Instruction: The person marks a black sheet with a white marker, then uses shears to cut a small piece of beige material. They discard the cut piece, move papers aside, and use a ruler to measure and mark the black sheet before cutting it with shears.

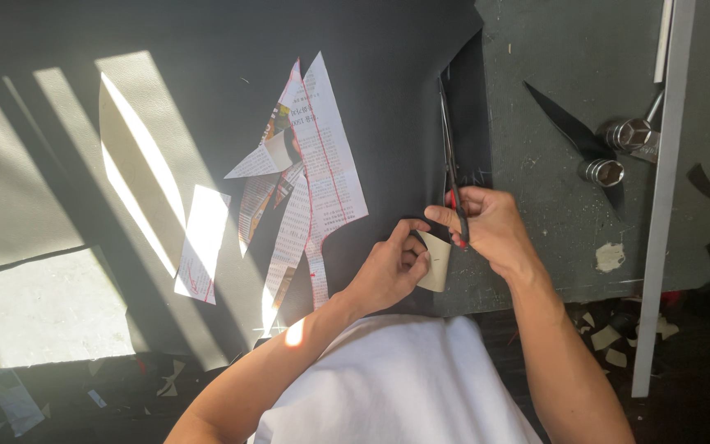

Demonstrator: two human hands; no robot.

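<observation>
Scissors (452, 164) gripped in right hand (491, 226); left hand (392, 267), just beside, pinches beige card piece (435, 261).

Head view, steeply down, close

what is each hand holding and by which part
The right hand holds scissors by the red handles, blades pointing away. The left hand pinches a small beige card piece by its upper left edge.
</observation>
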